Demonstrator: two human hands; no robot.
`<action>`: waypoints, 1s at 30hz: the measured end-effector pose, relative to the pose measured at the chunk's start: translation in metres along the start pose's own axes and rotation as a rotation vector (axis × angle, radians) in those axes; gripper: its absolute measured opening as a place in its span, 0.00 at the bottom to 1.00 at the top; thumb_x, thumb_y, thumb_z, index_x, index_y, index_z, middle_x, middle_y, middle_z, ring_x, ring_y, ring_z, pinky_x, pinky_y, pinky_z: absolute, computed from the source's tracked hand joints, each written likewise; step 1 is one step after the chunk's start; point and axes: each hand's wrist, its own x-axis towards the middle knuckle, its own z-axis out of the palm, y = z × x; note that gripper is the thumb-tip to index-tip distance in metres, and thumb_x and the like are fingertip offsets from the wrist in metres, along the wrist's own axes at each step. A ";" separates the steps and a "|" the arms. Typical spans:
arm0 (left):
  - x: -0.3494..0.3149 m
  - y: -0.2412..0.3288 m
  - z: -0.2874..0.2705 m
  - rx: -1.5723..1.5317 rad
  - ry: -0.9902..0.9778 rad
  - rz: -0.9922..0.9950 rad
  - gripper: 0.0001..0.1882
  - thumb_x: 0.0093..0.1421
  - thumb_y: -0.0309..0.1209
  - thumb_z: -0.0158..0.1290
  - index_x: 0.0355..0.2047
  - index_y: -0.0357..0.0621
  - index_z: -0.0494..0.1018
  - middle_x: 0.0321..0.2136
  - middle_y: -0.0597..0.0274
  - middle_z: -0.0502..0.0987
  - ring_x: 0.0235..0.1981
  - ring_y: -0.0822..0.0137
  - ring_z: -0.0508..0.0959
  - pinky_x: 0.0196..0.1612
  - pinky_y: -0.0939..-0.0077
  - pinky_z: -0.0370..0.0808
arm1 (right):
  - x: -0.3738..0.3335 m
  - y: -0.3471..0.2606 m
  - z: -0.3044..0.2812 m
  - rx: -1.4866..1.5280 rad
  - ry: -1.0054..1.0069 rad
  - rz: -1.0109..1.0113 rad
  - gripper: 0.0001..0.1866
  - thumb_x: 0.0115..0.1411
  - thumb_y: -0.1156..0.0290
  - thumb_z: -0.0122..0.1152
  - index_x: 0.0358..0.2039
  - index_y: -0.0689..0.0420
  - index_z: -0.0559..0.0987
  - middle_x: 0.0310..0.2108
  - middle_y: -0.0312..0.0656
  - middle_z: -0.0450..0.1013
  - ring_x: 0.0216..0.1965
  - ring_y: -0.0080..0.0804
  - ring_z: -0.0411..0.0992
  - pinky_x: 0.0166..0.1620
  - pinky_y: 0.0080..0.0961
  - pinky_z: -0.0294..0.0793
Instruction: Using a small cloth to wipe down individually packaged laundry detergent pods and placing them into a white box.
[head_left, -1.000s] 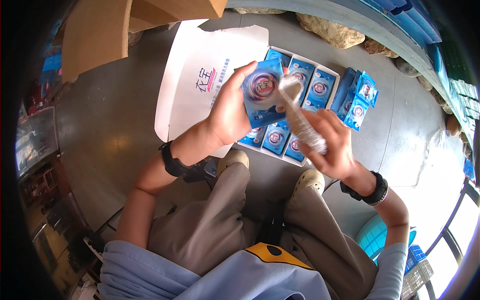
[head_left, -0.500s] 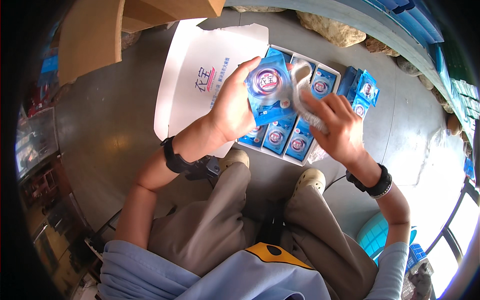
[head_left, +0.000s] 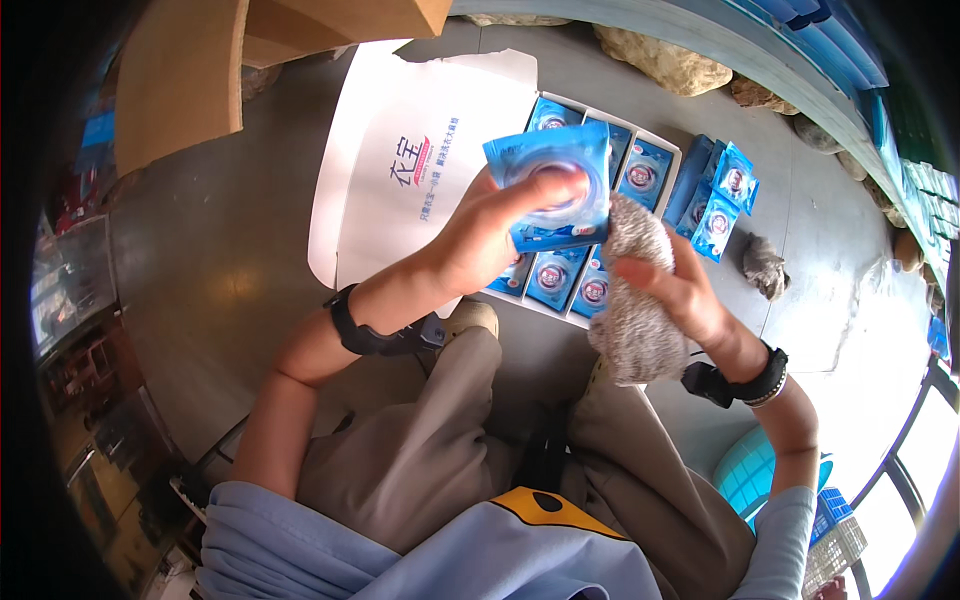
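One blue packet, thumb of left hand newly across its front

Grey floor, open white box, blue packets just beside it, small rumpled grey thing, stones

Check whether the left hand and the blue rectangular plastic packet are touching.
Touching. Head view: the thumb of the left hand is pressed across the front of the blue rectangular plastic packet, hiding part of its print.
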 end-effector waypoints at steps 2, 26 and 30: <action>-0.003 0.006 0.001 0.048 0.016 -0.019 0.16 0.53 0.26 0.47 0.43 0.37 0.67 0.35 0.59 0.74 0.39 0.66 0.73 0.44 0.72 0.68 | 0.005 0.009 0.005 -0.007 -0.043 -0.013 0.22 0.54 0.71 0.53 0.49 0.63 0.63 0.32 0.36 0.69 0.33 0.20 0.66 0.36 0.18 0.67; 0.015 -0.007 -0.043 -0.204 0.233 -0.034 0.10 0.51 0.23 0.50 0.35 0.38 0.69 0.34 0.61 0.72 0.40 0.68 0.71 0.43 0.74 0.68 | -0.061 0.077 -0.172 -0.356 0.889 -0.004 0.18 0.53 0.63 0.54 0.40 0.61 0.71 0.32 0.40 0.71 0.33 0.25 0.69 0.36 0.22 0.68; 0.019 -0.016 -0.047 -0.241 0.220 -0.067 0.09 0.52 0.22 0.48 0.36 0.37 0.69 0.33 0.60 0.72 0.39 0.68 0.72 0.43 0.74 0.68 | -0.103 0.145 -0.271 -0.672 1.063 0.191 0.26 0.46 0.59 0.59 0.40 0.65 0.70 0.33 0.44 0.71 0.34 0.30 0.70 0.37 0.25 0.69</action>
